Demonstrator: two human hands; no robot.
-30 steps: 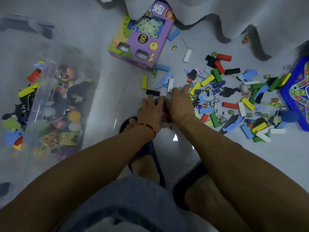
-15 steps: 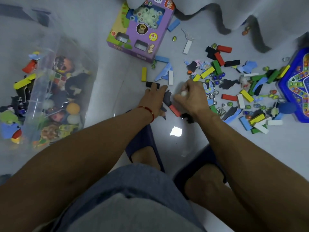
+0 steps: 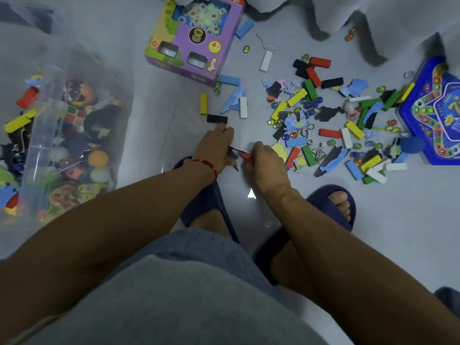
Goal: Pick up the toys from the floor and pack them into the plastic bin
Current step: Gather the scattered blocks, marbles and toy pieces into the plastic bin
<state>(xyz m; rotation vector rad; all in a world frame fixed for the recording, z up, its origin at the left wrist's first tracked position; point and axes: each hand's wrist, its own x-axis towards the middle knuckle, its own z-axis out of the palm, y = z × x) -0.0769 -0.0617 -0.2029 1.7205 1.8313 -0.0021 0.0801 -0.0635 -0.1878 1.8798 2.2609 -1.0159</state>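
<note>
Plastic bin (image 3: pixel 117 120): clear, at far left, cut off by the left edge; toys inside blur behind its hazy wall, a yellow block (image 3: pixel 18 122) and an orange ball (image 3: pixel 98 158) just legible.
Purple game box (image 3: pixel 193 38): upper centre, top edge out of view.
Black block (image 3: pixel 217 118): on the floor, touching the left fingertips.
Left hand (image 3: pixel 215 150): red cord at the wrist; curled loosely around dark flat pieces (image 3: pixel 232 155), palm contents hidden.
Right hand (image 3: pixel 265 163): clenched, pinching a red block (image 3: pixel 245 155), mostly concealed by the fingers.
Loose toys (image 3: pixel 323 115): coloured blocks, marbles, puzzle pieces strewn on the floor at right.
Blue game board (image 3: pixel 438 113): cut off by the right edge.
Slippers (image 3: pixel 331 195): dark, partly hidden under the forearms.
</note>
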